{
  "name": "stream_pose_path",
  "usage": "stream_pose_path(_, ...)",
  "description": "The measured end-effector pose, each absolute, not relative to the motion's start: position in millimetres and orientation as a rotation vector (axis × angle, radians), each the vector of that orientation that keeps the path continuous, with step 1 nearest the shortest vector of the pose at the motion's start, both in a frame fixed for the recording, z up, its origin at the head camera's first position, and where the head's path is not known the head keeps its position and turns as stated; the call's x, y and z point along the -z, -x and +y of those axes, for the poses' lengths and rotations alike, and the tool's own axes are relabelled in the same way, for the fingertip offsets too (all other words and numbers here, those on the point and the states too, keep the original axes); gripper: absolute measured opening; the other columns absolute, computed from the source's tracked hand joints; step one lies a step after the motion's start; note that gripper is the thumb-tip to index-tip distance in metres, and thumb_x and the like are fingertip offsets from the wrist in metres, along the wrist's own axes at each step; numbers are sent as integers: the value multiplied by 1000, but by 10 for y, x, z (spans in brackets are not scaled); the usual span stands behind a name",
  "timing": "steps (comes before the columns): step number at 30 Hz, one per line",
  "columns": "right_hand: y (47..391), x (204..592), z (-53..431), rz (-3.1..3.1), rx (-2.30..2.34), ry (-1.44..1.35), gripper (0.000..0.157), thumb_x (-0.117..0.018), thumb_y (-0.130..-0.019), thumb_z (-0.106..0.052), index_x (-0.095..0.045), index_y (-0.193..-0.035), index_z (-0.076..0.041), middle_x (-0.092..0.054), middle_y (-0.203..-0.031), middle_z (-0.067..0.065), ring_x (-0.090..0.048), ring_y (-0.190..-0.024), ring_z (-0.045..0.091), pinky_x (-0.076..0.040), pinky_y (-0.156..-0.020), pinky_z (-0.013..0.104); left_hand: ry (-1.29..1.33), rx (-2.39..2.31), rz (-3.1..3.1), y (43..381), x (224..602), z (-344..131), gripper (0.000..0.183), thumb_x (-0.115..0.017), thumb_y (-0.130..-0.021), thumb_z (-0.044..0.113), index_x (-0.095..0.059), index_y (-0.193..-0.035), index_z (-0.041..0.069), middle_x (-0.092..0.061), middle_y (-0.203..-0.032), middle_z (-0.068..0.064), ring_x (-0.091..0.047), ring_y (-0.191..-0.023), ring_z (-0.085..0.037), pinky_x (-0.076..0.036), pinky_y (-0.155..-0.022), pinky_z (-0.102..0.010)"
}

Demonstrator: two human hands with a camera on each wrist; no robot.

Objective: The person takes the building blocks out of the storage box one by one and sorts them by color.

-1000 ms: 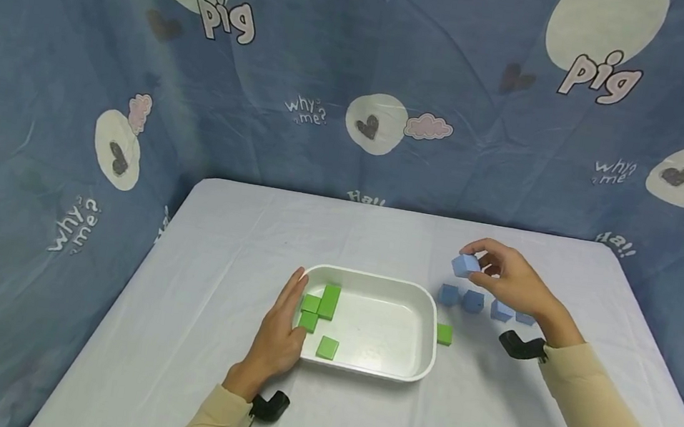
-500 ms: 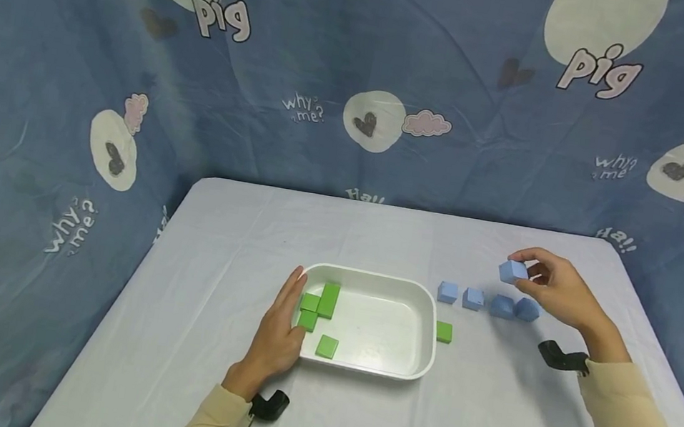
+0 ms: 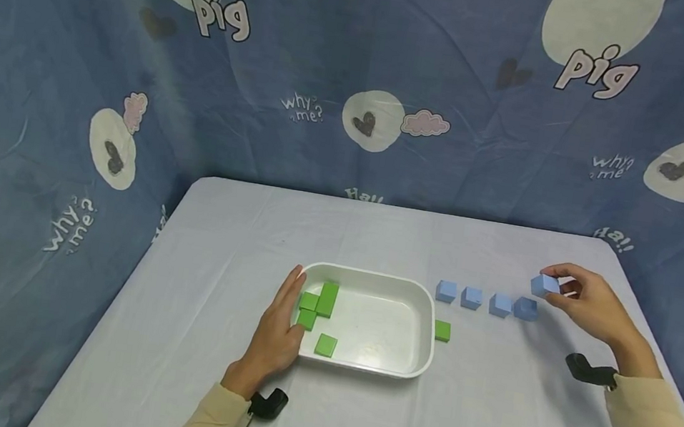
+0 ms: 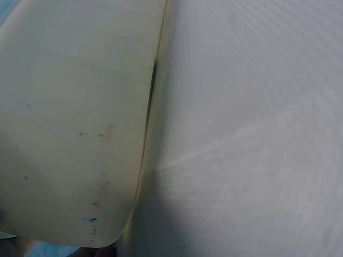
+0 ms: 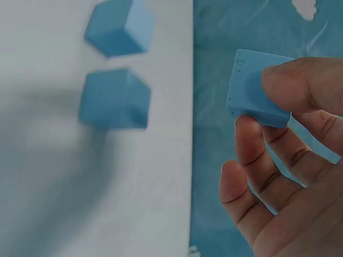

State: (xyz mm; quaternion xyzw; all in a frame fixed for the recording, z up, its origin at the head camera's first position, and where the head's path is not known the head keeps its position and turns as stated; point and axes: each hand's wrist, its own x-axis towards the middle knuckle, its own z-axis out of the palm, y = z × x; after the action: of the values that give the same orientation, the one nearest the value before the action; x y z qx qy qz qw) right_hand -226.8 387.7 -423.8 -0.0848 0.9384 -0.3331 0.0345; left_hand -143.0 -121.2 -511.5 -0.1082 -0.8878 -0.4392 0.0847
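My right hand [image 3: 596, 305] pinches a light blue cube [image 3: 545, 286] between thumb and fingers, raised over the right part of the table. In the right wrist view the thumb presses one face of the blue cube [image 5: 252, 85]. Just left of this hand, several more blue cubes [image 3: 471, 298] stand in a row on the cloth. My left hand [image 3: 275, 338] rests against the left end of a white tray [image 3: 360, 369], its fingers straight along the side. Several flat green blocks [image 3: 327, 299] lie in the tray's left part.
Another green block [image 3: 442, 331] sits right at the tray's right edge. A white cloth [image 3: 483, 420] covers the table. Blue printed fabric [image 3: 465, 64] hangs behind and at the sides.
My right hand has carried the blue cube to the right and somewhat lower, past the row's right end. The left hand and tray have stayed in place.
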Motion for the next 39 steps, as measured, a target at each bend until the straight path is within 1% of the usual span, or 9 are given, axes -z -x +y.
stream_pose_path(4, 2236, 4309, 3977, 2890, 1004, 235, 38, -72, -92, -9, -64, -128, 1, -65, -115, 19, -56, -88, 19, -48, -64, 27, 329, 1304, -2639, 1428, 5105, -1206, 85, -46, -74, -11, -30, -157, -4, -20, -168, -9, -24, -151, -24, -24, -119, -44)
stream_pose_path(8, 2204, 4390, 4060, 2877, 986, 221, 37, -70, -92, -6, -64, -128, 3, -64, -119, 22, -57, -92, 23, -48, -67, 25, 324, 1307, -2642, 1427, 5101, -1203, 85, -45, -74, -11, -30, -157, -4, -20, -168, -10, -23, -152, -22, -23, -119, -42)
stream_pose_path(11, 2190, 4460, 4119, 2883, 976, 228, 36, -69, -92, -4, -64, -127, 4, -63, -121, 25, -58, -95, 27, -49, -68, 23, 328, 1298, -2639, 1430, 5099, -1200, 85, -46, -74, -11, -30, -157, -4, -21, -168, -12, -23, -152, -24, -24, -119, -44)
stream_pose_path(14, 2176, 4527, 4172, 2897, 970, 236, 34, -69, -91, -2, -64, -124, 5, -64, -120, 26, -59, -93, 26, -49, -66, 23, 330, 1297, -2638, 1433, 5098, -1199, 85, -46, -74, -11, -29, -157, -4, -21, -167, -13, -24, -151, -25, -24, -119, -46)
stream_pose_path(18, 2158, 4608, 4227, 2897, 964, 227, 33, -69, -91, -1, -64, -123, 6, -64, -119, 26, -59, -91, 24, -49, -65, 24, 317, 1317, -2652, 1436, 5101, -1205, 85, -46, -75, -11, -29, -158, -3, -20, -168, -10, -22, -152, -21, -24, -119, -46)
stream_pose_path(25, 2151, 4688, 4243, 2827, 937, 144, 37, -67, -91, -3, -61, -126, 7, -62, -120, 28, -60, -93, 31, -49, -66, 29, 308, 1321, -2668, 1435, 5115, -1212, 85, -44, -75, -11, -28, -159, -2, -19, -169, -10, -20, -152, -20, -23, -119, -46)
stream_pose_path(31, 2129, 4778, 4229, 2821, 936, 138, 39, -68, -88, -1, -61, -125, 8, -65, -113, 27, -60, -86, 25, -47, -68, 33, 307, 1325, -2673, 1430, 5112, -1223, 85, -44, -75, -10, -28, -158, -3, -19, -169, -9, -19, -152, -18, -22, -120, -45)
stream_pose_path(34, 2113, 4829, 4226, 2836, 937, 131, 39, -69, -87, 0, -61, -125, 8, -66, -112, 26, -60, -83, 23, -48, -67, 32, 309, 1323, -2675, 1427, 5112, -1229, 85, -45, -75, -10, -29, -158, -3, -19, -169, -8, -19, -153, -19, -22, -120, -45)
stream_pose_path(39, 2120, 4852, 4200, 2850, 930, 125, 41, -70, -87, 0, -60, -125, 9, -65, -111, 27, -58, -81, 23, -47, -67, 34, 313, 1322, -2666, 1430, 5117, -1233, 86, -45, -74, -10, -29, -158, -3, -19, -169, -10, -18, -153, -19, -21, -120, -43)
